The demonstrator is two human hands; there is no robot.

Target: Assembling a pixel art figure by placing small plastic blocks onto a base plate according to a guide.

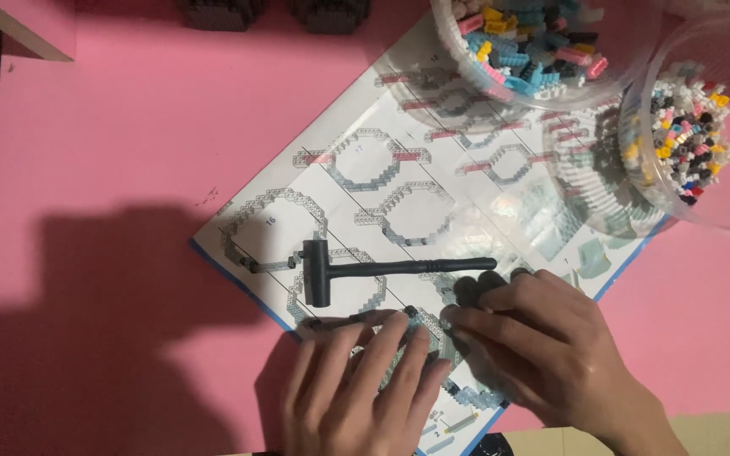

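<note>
My left hand (pixel 356 380) lies palm down, its fingers (pixel 382 338) stretched flat and spread over a pale, see-through block piece (pixel 420 338) that sits on the instruction sheet (pixel 365 169); they press on it rather than close around it. My right hand (pixel 542 346) comes in from the right, wrist angled toward the lower corner, fingers (pixel 475 325) curled down onto the same piece from its right side, fingertips touching it just beside the left hand's. How much of the piece either hand actually grips I cannot tell, since the fingers cover most of it. Just above the hands a small black hammer (pixel 382 270) lies across the sheet, head to the left, handle pointing right, near the right knuckles. The sheet rests diagonally on the pink bench (pixel 111 152). Well apart, at the upper right, two clear tubs hold small coloured bricks: one tub (pixel 534 51) at the top edge, the other tub (pixel 694 135) tilted beside it.
</note>
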